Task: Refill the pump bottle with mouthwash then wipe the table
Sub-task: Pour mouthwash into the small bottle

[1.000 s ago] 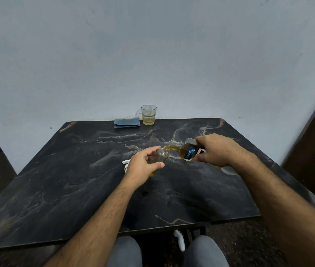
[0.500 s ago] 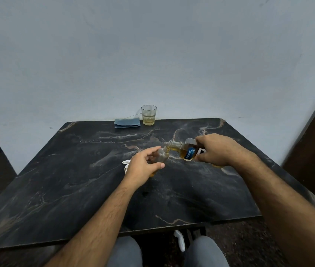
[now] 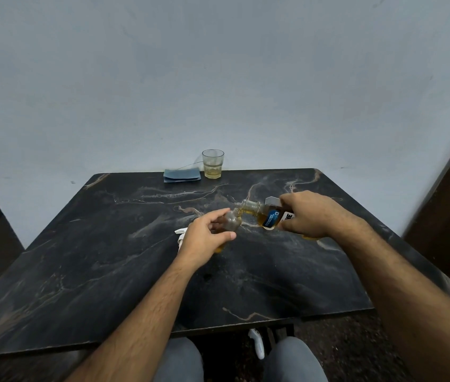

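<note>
My left hand (image 3: pixel 204 238) grips a small clear pump bottle (image 3: pixel 230 223) that stands on the black marble table (image 3: pixel 94 257), its neck uncovered. My right hand (image 3: pixel 310 215) holds the mouthwash bottle (image 3: pixel 266 215) tipped on its side, mouth pointing left over the small bottle's opening. A thin amber stream runs from one into the other. Amber liquid shows at the small bottle's base. A white pump head (image 3: pixel 180 235) lies on the table just left of my left hand, partly hidden by it.
A folded blue cloth (image 3: pixel 182 175) lies at the table's far edge beside a glass (image 3: pixel 212 164) with a little yellow liquid. A wall rises right behind them. A white object (image 3: pixel 256 343) sits on the floor between my knees.
Hardly anything differs: both hands keep their places and the mouthwash bottle stays tipped over the small bottle.
</note>
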Action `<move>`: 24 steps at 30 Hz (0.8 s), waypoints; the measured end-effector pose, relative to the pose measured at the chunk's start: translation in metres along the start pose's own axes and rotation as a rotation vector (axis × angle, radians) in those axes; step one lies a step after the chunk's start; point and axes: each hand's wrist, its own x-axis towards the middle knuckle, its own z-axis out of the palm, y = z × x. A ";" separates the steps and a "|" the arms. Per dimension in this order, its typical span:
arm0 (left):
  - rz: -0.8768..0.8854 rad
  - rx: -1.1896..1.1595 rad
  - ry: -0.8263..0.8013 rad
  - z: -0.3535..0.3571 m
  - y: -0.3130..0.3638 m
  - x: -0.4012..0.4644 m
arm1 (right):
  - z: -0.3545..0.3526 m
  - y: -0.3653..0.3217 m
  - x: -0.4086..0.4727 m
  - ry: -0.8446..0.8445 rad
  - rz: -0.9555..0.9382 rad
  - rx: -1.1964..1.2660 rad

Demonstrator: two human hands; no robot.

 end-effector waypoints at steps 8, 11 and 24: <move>-0.001 -0.147 0.005 0.003 0.004 -0.003 | 0.019 0.008 -0.001 0.038 0.013 0.220; -0.003 -0.215 0.005 0.007 0.006 -0.003 | 0.030 0.010 -0.001 0.054 0.017 0.386; -0.080 -0.353 0.092 0.018 -0.010 0.007 | 0.075 0.036 -0.019 0.478 0.345 1.261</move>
